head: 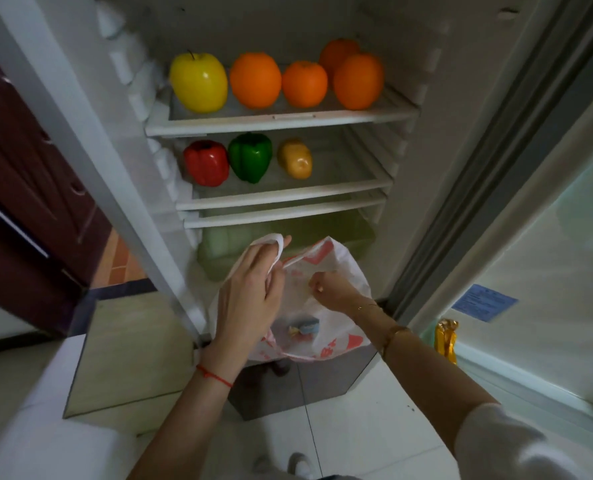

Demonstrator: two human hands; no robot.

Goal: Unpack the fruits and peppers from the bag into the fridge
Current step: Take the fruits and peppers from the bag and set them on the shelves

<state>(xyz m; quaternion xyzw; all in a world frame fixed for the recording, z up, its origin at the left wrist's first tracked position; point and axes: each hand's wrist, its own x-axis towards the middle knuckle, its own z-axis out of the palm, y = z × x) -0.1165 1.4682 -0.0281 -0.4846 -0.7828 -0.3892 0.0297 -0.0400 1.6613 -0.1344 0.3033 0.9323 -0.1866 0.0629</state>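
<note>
Both hands pinched the bag (326, 271) open, left hand (250, 292) gripping a handle, right hand (333, 289) the rim, with apple (199, 81), oranges (255, 80) and peppers (250, 156) shelved above them (little visible left inside, nearly done).

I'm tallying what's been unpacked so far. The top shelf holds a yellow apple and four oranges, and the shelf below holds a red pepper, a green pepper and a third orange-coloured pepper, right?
Not quite. The head view shows the top shelf with the yellow apple and four oranges, and below it the red pepper and green pepper, but the third item is a potato, not a pepper.
</note>
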